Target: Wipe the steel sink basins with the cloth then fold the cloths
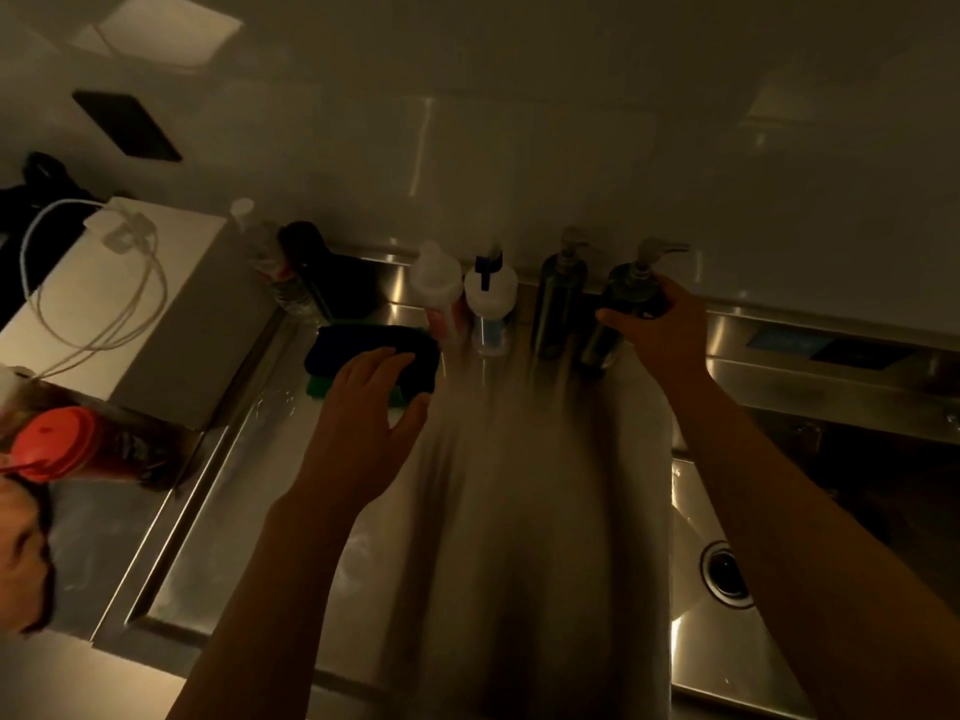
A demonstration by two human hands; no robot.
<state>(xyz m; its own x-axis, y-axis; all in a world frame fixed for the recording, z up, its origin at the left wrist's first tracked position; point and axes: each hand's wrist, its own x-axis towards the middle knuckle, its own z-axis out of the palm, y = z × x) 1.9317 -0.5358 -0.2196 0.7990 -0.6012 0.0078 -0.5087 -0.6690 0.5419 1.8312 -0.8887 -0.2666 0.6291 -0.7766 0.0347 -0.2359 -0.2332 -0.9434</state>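
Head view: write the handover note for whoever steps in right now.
Left hand: open, fingers on the dark cloth, which lies on something green at the back of the counter.
Right hand: grips the rightmost pump bottle.
Basin with drain: lower right, no cloth seen in it.
Done: cannot tell whether any wiping is done.
Left: wipe basins, fold cloths.

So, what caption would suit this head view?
Left hand reaches onto a dark cloth by the steel sink while the right hand grips a pump bottle.
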